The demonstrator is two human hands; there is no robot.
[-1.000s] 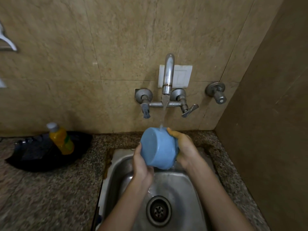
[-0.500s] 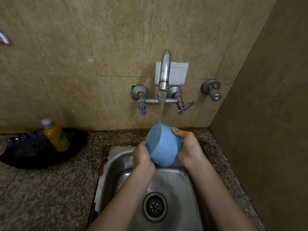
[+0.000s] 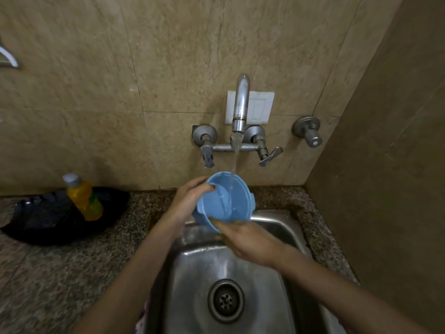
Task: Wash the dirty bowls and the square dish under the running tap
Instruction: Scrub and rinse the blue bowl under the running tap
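Note:
A blue bowl is held over the back of the steel sink, its opening turned up toward me. Water from the wall tap streams into it. My left hand grips the bowl's left rim, thumb over the edge. My right hand lies against the bowl's near lower rim, blurred; I cannot tell how firmly it holds. No other bowls or a square dish are in view.
A yellow bottle stands on a black bag on the granite counter at left. A side wall rises close on the right. A separate valve sticks out right of the tap.
The bowl has been turned from bottom facing me to opening facing me, so water now runs inside. My left hand moved up to the rim; my right hand shifted under the near edge.

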